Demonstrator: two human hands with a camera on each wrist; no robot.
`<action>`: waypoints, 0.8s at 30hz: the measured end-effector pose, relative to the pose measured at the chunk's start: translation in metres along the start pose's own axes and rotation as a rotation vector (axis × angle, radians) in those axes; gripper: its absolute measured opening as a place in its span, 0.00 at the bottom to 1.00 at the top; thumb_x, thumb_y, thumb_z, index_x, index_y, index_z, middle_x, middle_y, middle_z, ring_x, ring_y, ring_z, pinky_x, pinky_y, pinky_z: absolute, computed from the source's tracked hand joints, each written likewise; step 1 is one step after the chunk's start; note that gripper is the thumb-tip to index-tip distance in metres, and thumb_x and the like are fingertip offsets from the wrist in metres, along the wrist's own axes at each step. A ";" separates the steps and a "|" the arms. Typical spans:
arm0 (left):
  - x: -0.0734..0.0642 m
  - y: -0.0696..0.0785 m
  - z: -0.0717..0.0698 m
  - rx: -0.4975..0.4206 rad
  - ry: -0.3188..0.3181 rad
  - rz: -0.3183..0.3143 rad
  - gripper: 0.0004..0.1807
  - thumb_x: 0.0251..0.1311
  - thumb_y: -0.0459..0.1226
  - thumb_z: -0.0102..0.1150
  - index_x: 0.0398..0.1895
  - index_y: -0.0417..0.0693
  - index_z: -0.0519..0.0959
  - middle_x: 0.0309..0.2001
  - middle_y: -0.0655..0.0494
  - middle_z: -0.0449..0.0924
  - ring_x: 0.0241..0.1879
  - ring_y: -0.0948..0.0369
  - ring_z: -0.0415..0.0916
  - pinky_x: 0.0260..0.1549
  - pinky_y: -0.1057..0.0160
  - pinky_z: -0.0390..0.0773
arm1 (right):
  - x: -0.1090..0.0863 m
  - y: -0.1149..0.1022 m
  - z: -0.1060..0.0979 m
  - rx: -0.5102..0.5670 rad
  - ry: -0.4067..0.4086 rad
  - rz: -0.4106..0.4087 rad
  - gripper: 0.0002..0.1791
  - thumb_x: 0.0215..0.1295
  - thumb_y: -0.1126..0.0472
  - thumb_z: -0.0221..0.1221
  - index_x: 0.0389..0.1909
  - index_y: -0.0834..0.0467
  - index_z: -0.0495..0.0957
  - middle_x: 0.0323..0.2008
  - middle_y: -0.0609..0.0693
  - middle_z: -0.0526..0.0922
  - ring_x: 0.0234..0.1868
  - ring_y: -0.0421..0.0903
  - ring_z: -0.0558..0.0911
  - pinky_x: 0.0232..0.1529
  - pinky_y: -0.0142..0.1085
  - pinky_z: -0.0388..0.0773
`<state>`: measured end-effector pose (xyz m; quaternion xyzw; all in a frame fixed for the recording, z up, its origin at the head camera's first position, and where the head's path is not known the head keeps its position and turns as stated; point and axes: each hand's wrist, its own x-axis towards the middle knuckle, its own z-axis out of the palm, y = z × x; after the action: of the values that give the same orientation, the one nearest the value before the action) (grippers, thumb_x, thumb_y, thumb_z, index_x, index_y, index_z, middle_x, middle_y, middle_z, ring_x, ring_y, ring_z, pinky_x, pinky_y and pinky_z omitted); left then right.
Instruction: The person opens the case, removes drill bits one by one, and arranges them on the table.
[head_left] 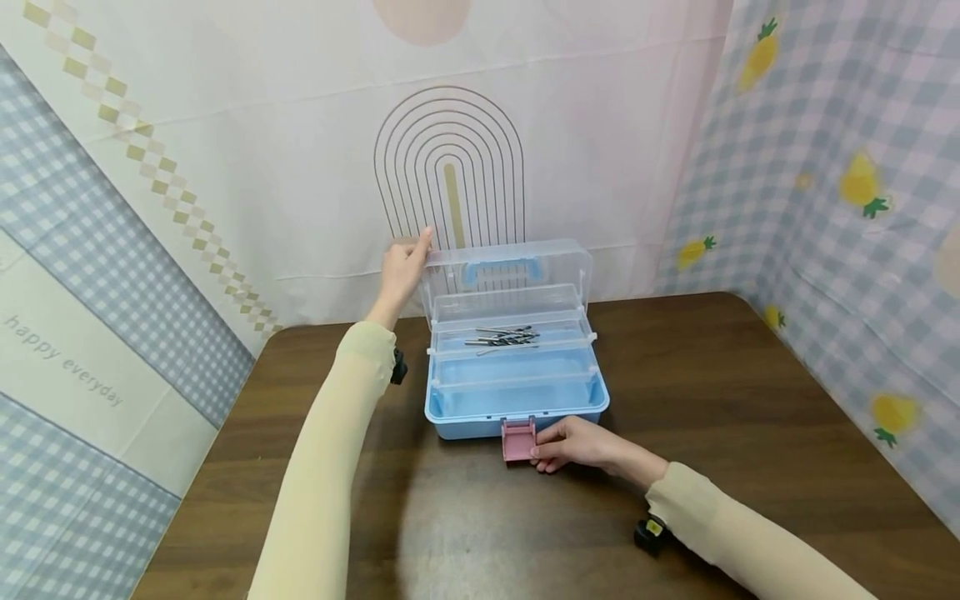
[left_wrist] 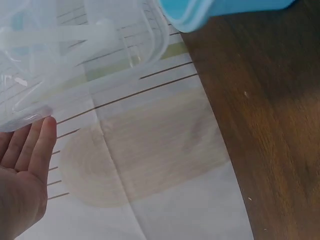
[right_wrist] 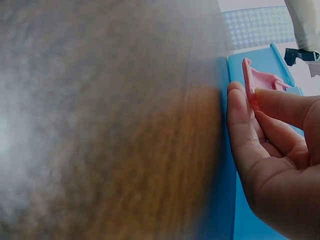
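A blue plastic storage box [head_left: 442, 429] stands on the table with its clear lid [head_left: 510, 252] raised upright. My left hand [head_left: 402, 267] holds the lid at its upper left corner; in the left wrist view the fingers [left_wrist: 37, 142] lie along the lid's edge and the thumb is out of sight. At the box's front, a pink latch [head_left: 519, 442] hangs flipped outward. My right hand [head_left: 577, 446] pinches the latch's right side between thumb and fingers, as the right wrist view also shows. Several drill bits [head_left: 506, 337] lie on a clear tray inside the box.
The brown wooden table [head_left: 480, 533] extends around the box on both sides and in front. A patterned white cloth [head_left: 322, 167] hangs right behind the table, and a checked cloth [head_left: 840, 208] hangs along the right. A blue handle [head_left: 502, 271] sits on the lid.
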<state>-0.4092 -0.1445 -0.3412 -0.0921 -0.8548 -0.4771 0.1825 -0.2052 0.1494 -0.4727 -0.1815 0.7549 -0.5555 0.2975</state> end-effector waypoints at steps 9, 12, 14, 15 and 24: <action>0.003 -0.007 0.004 0.003 0.072 0.041 0.35 0.78 0.58 0.38 0.42 0.41 0.89 0.44 0.45 0.88 0.47 0.51 0.83 0.40 0.58 0.78 | 0.000 0.002 -0.001 0.011 -0.006 0.009 0.10 0.71 0.66 0.59 0.40 0.70 0.84 0.32 0.55 0.87 0.34 0.43 0.85 0.40 0.37 0.85; 0.000 -0.014 0.005 0.020 0.039 0.030 0.33 0.78 0.56 0.39 0.47 0.43 0.88 0.38 0.40 0.87 0.38 0.46 0.82 0.28 0.59 0.72 | -0.001 0.002 -0.001 0.005 -0.011 0.010 0.10 0.71 0.65 0.60 0.40 0.70 0.84 0.32 0.56 0.87 0.35 0.43 0.85 0.41 0.38 0.85; -0.001 -0.019 0.005 0.028 0.001 0.014 0.32 0.77 0.57 0.40 0.52 0.44 0.87 0.41 0.40 0.87 0.40 0.45 0.81 0.28 0.60 0.72 | -0.001 0.001 -0.002 0.002 -0.009 0.012 0.10 0.71 0.65 0.60 0.39 0.70 0.84 0.32 0.56 0.87 0.35 0.44 0.85 0.41 0.38 0.85; -0.002 -0.022 0.005 0.026 -0.022 0.006 0.32 0.77 0.58 0.40 0.54 0.44 0.86 0.43 0.40 0.86 0.41 0.45 0.81 0.31 0.60 0.75 | -0.002 0.001 -0.003 -0.001 -0.008 0.010 0.10 0.71 0.65 0.60 0.39 0.70 0.84 0.32 0.56 0.87 0.35 0.44 0.85 0.41 0.38 0.85; -0.009 -0.042 0.010 -0.031 -0.175 -0.028 0.33 0.75 0.58 0.46 0.66 0.42 0.76 0.45 0.36 0.82 0.43 0.49 0.76 0.46 0.50 0.76 | -0.004 0.004 -0.006 0.000 -0.008 0.012 0.10 0.71 0.65 0.60 0.40 0.70 0.84 0.32 0.55 0.87 0.35 0.43 0.85 0.41 0.38 0.85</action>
<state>-0.4174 -0.1585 -0.3824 -0.1244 -0.8612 -0.4828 0.0988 -0.2058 0.1573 -0.4739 -0.1793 0.7549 -0.5530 0.3037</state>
